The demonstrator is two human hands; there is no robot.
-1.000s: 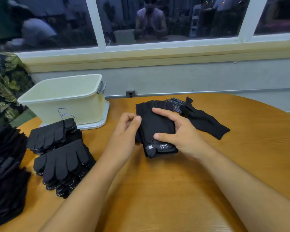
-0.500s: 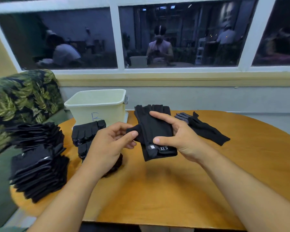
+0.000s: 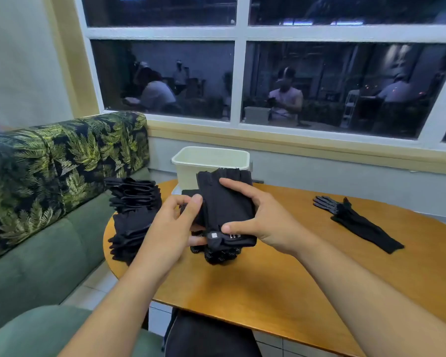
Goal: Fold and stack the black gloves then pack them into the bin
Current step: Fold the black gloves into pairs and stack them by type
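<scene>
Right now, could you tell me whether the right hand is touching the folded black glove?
Touching. The head view shows the right hand holding the folded black glove, thumb on its cuff, fingers across its top.

The held gloves (image 3: pixel 227 210) were matt black knit cloth. The loose glove (image 3: pixel 355 222) at the right showed a rough dotted palm. The table (image 3: pixel 281 287) was smooth wood with a low sheen. The far bin (image 3: pixel 188 173) was matt cream plastic. The left sofa (image 3: pixel 41 248) was woven cloth.

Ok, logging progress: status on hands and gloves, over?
Left hand and right hand both grip the folded black fabric gloves above the wooden table. Cream plastic bin right behind, top open. Nothing blocking.
</scene>
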